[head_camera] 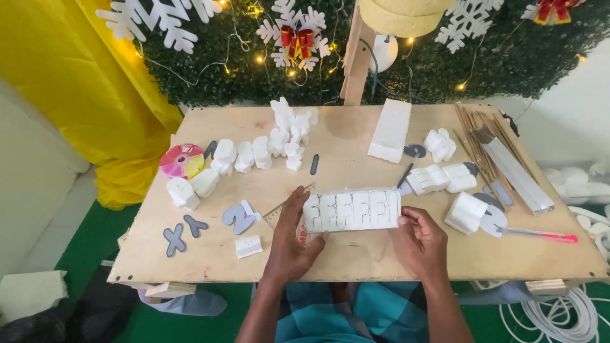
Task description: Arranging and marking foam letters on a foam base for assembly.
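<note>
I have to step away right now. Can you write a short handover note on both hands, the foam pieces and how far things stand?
Left hand: grips the left end of the white foam strip, over a clear ruler.
Right hand: pinches the strip's right end.
Strip: letter outlines drawn, none cut out.
Done: cut foam letters lie in a row on the plywood table.
Left: an uncut foam block; pink pen at the right.

My hands work over a plywood tabletop (356,254), and beyond them a dark green hedge wall (502,57) glows with small warm lights and white snowflakes (467,22). Far to my left hangs a yellow curtain (82,82); green flooring (95,235) lies below
</note>
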